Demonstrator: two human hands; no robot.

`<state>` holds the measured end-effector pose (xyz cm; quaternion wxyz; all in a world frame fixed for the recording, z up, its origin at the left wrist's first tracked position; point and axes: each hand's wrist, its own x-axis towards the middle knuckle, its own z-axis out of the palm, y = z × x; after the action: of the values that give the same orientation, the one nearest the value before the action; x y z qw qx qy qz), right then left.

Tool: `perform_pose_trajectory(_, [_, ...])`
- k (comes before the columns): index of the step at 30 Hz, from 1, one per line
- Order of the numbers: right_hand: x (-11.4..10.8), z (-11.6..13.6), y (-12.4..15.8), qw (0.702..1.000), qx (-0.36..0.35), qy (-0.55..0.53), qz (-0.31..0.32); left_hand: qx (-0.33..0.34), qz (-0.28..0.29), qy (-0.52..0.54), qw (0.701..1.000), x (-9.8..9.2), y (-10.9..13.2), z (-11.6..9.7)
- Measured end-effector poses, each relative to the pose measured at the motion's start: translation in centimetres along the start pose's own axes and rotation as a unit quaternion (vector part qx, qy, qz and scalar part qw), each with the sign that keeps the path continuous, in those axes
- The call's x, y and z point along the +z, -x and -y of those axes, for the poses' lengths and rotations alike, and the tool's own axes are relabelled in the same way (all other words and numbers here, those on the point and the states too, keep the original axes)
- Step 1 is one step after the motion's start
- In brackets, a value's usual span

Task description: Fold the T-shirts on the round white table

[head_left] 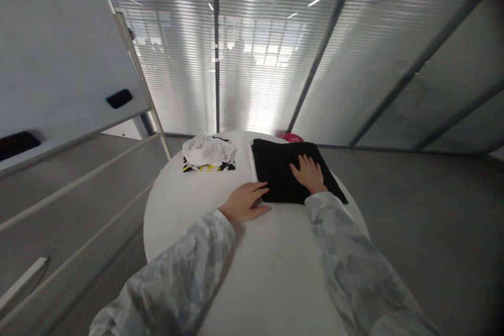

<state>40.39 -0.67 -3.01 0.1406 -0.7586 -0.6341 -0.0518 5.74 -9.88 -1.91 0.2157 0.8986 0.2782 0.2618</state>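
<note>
A folded black garment [277,165] lies on the right half of a round white table [252,268]. My right hand [309,172] rests flat on top of it, fingers spread, holding nothing. My left hand [244,201] lies flat on the table with its fingertips touching the garment's near left corner; its fingers are stretched out. Both arms wear pale grey patterned sleeves.
At the table's far left, a crumpled white cloth [205,149] sits on a black, yellow and white folded piece [208,167]. Something pink [290,137] shows past the table's far edge. A whiteboard on a stand [59,52] is at the left; glass walls with blinds stand behind.
</note>
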Motion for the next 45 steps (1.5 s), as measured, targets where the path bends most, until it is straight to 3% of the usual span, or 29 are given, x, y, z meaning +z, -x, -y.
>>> perform_pose_trajectory(5, [0.2, 0.8, 6.9, 0.997, -0.064, 0.013, -0.051, -0.022, -0.022, 0.015, 0.999, 0.5, -0.6, 0.4])
perform_pose_trajectory(8, [0.4, 1.3, 8.5, 0.996, -0.069, 0.032, -0.051, -0.025, -0.020, -0.001, 0.999, 0.9, -0.6, 0.6])
perform_pose_trajectory(20, [1.6, 2.7, 3.5, 0.998, -0.037, 0.002, -0.048, -0.090, -0.035, -0.002, 0.995, -0.2, -0.2, 1.0])
perform_pose_trajectory(26, [1.4, 3.2, 5.9, 0.996, -0.047, -0.017, -0.078, -0.066, -0.031, -0.031, 0.997, -0.2, -0.2, 1.9])
perform_pose_trajectory(32, [1.2, 4.2, 9.0, 0.994, -0.105, 0.014, -0.042, -0.056, -0.043, -0.026, 0.997, -0.3, -0.2, 1.2])
perform_pose_trajectory(45, [2.4, 3.9, 8.9, 0.991, -0.112, 0.045, -0.059, 0.000, -0.018, -0.119, 0.993, 0.7, -0.2, 2.7])
